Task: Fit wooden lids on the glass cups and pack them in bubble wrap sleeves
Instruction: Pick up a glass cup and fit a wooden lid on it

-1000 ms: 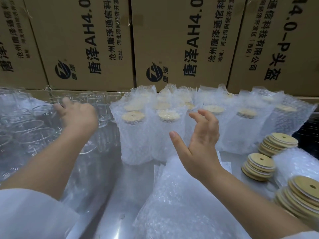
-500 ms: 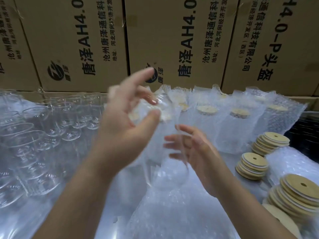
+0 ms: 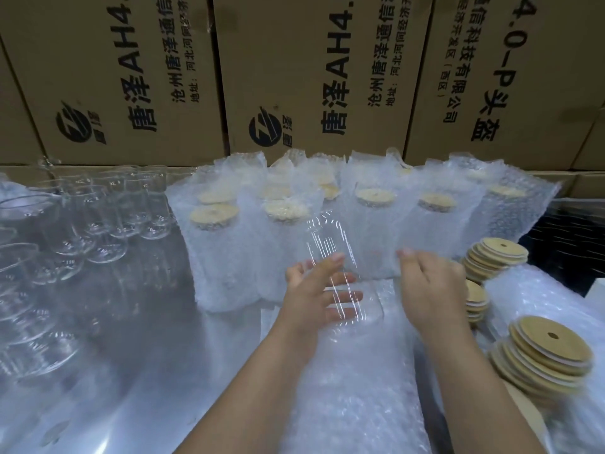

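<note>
- Nearest, a pile of bubble wrap sleeves [image 3: 357, 398] is seen on the shiny tabletop [image 3: 140, 362], with stacked wooden lids [image 3: 550, 352] at the right.
- Over the pile, a bare glass cup [image 3: 327, 237] is cradled against the left hand [image 3: 311, 299], whose fingers are held straight and spread. The cup is tilted, long axis from near right to far left; its mouth end cannot be told.
- The right hand [image 3: 429, 290] is held just beside it, back up, fingertips hidden. Pinching or not cannot be told.
- Beyond, wrapped cups [image 3: 373, 231] are lined upright, unwrapped glasses [image 3: 98, 217] are grouped left, and cardboard boxes [image 3: 311, 77] are stacked behind.
</note>
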